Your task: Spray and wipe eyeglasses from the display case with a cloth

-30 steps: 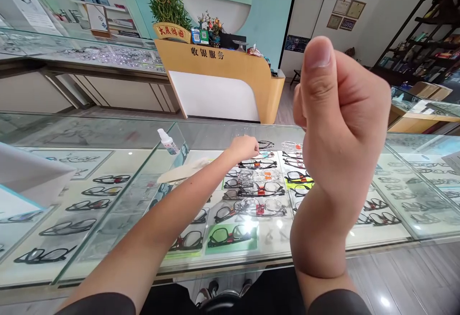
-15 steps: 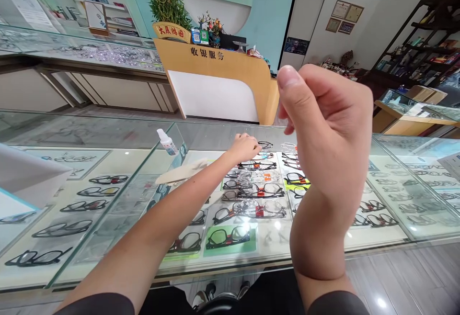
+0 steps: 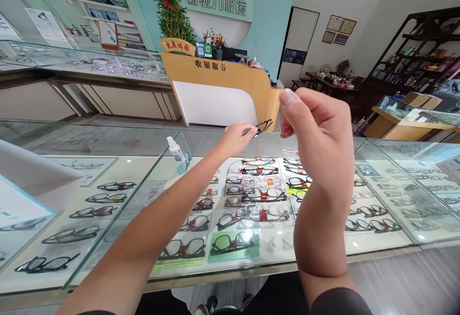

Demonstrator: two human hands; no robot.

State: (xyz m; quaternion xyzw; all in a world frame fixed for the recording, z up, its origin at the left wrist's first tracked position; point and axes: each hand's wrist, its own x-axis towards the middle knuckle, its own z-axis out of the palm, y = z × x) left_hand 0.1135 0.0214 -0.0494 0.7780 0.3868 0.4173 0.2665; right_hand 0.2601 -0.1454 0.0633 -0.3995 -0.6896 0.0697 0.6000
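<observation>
My left hand (image 3: 237,139) is closed on one end of a pair of dark-framed eyeglasses (image 3: 265,126), raised above the far part of the glass display case (image 3: 251,263). Beneath my left forearm and hand, rows of eyeglasses rest in the case, one black pair (image 3: 233,242) lying on a green card (image 3: 253,253). My right hand (image 3: 321,135) is held up close to the camera, thumb against curled fingers. No object shows in it, and its palm looks bare. The right wrist and hand cover part of the eyeglass rows behind them.
A white spray bottle (image 3: 176,149) stands on the glass left of my left hand. White-and-blue paper (image 3: 25,200) sticks up at the left edge. Beyond the case is a wooden counter (image 3: 179,69) with a plant (image 3: 175,16). More eyeglasses (image 3: 46,263) lie in the left section.
My left hand has risen from the far end of the eyeglass rows, lifting a dark pair. The right hand keeps its curled shape. The camera view has tilted up slightly.
</observation>
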